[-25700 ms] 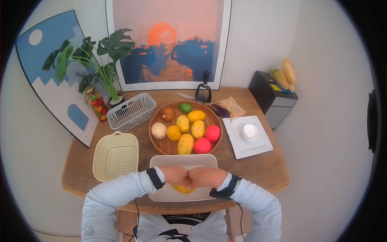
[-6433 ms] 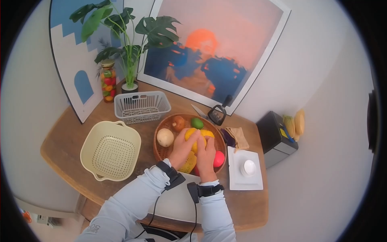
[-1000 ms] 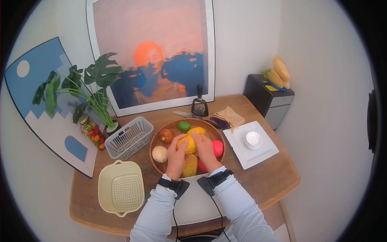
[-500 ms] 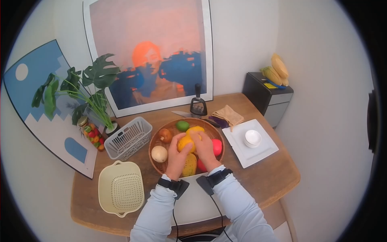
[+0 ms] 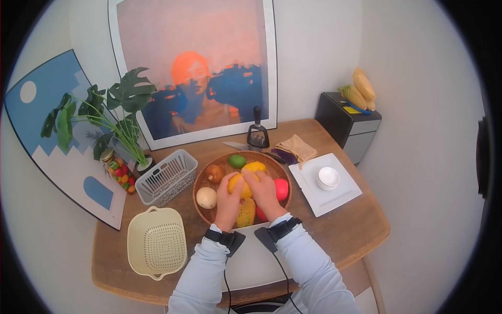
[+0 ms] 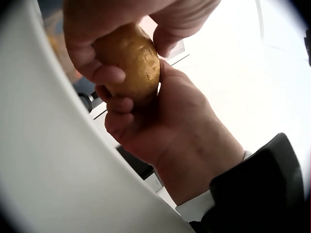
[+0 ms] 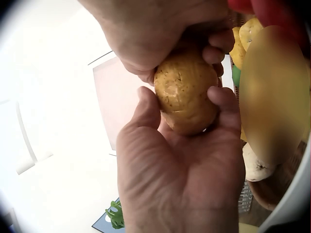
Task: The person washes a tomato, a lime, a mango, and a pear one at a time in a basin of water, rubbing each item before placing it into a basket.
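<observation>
A potato (image 5: 241, 186), yellow-brown with nicked skin, is gripped by both hands above the round wicker basket (image 5: 209, 213). The left hand (image 5: 226, 204) holds it from the left, the right hand (image 5: 266, 195) from the right. In the left wrist view, fingers of both hands curl round the potato (image 6: 138, 65). Its nicked face shows between the hands in the right wrist view, with the left hand (image 7: 180, 170) below it. Beneath lie a spotted yellow fruit (image 5: 246, 213), a red tomato-like one (image 5: 281, 189), a brown onion (image 5: 214, 174), a pale round vegetable (image 5: 206, 198) and a green fruit (image 5: 237, 161).
A white tray (image 5: 248, 267) lies under the forearms. To the left stand a cream colander (image 5: 137, 248) and a grey basket (image 5: 170, 180). A knife (image 5: 234, 146) and a black-handled tool (image 5: 258, 137) lie behind. At right sits a white plate (image 5: 311, 201) with small bowls (image 5: 328, 177).
Long before, the hands held a yellow thing over the white tray; later they reached into the wicker basket. Over the last second they keep hold of the potato, their fingers shifting slightly.
</observation>
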Demonstrator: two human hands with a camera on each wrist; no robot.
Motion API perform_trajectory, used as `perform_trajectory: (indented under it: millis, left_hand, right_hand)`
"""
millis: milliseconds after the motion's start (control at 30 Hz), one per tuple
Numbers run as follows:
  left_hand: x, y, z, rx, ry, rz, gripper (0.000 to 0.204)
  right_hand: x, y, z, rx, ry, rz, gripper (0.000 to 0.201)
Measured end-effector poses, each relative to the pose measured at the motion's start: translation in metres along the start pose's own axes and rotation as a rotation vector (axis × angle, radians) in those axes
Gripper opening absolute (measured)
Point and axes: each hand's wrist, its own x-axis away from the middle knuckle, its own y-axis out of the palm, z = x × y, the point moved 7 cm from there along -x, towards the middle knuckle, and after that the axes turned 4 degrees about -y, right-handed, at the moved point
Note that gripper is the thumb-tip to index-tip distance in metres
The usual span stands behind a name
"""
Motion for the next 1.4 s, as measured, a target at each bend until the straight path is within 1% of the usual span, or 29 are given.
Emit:
perform_trajectory:
  millis: [33,133,233,333,433,533,633,667,733,833,933,1033,1133,1200,1233,1333,1367,1400]
  left_hand:
    - [-0.001,-0.004,-0.011,0.075,-0.148,0.035,0.033]
    - [-0.002,-0.002,-0.009,0.096,-0.146,-0.002,0.029]
    - [0.004,0.004,0.014,-0.098,0.114,0.010,0.030]
    - [0.001,0.001,0.004,-0.034,0.071,0.047,0.030]
    - [0.000,-0.005,-0.008,0.071,-0.217,0.035,0.027]
    - [-0.001,-0.004,-0.008,0.137,-0.170,-0.034,0.029]
    - [0.005,0.004,0.011,-0.094,0.018,-0.030,0.036]
    - [0.006,0.006,0.013,-0.099,0.045,-0.028,0.038]
    - [0.008,0.009,0.016,-0.111,0.098,-0.024,0.042]
    - [0.002,0.004,0.007,-0.216,0.077,-0.027,0.042]
    - [0.000,0.002,0.004,-0.251,0.032,-0.106,0.041]
    - [0.007,0.010,0.016,-0.351,0.138,-0.129,0.049]
    - [0.011,0.016,0.024,-0.458,0.185,-0.141,0.056]
    - [0.005,0.013,0.014,-0.484,0.163,-0.180,0.063]
    - [0.005,0.013,0.014,-0.489,0.151,-0.198,0.066]
    - [0.009,0.017,0.019,-0.516,0.136,-0.228,0.071]
    - [0.010,0.017,0.021,-0.525,0.117,-0.227,0.071]
    - [0.013,0.018,0.027,-0.531,0.095,-0.224,0.071]
  right_hand:
    - [0.000,-0.001,-0.005,0.067,-0.107,0.048,0.060]
    - [-0.001,0.002,0.000,0.087,-0.042,0.009,0.063]
    - [-0.004,0.003,0.017,0.008,0.139,-0.075,0.062]
    - [-0.003,0.004,0.013,-0.028,0.109,-0.088,0.063]
    - [0.005,0.000,-0.016,0.120,-0.107,-0.006,0.061]
    - [0.002,0.000,-0.005,0.140,-0.061,-0.011,0.058]
    - [-0.005,0.003,0.032,-0.125,0.160,-0.017,0.053]
    - [-0.006,0.002,0.039,-0.158,0.167,-0.012,0.052]
    - [-0.003,-0.003,0.028,-0.223,0.183,-0.002,0.050]
    - [0.004,-0.009,-0.021,0.148,-0.108,-0.029,0.050]
    - [0.003,-0.008,-0.019,0.132,-0.109,-0.048,0.049]
    - [-0.005,-0.008,0.015,-0.192,0.007,-0.001,0.047]
    - [-0.009,-0.018,0.021,-0.107,0.032,0.012,0.044]
    - [-0.012,-0.020,0.029,-0.083,-0.128,0.035,0.042]
    - [-0.012,-0.022,0.022,-0.069,-0.210,0.048,0.041]
    - [-0.011,-0.018,0.027,-0.296,0.075,0.026,0.038]
    - [-0.012,-0.017,0.029,-0.309,0.092,-0.009,0.032]
    - [-0.011,-0.016,0.021,-0.389,0.132,-0.042,0.031]
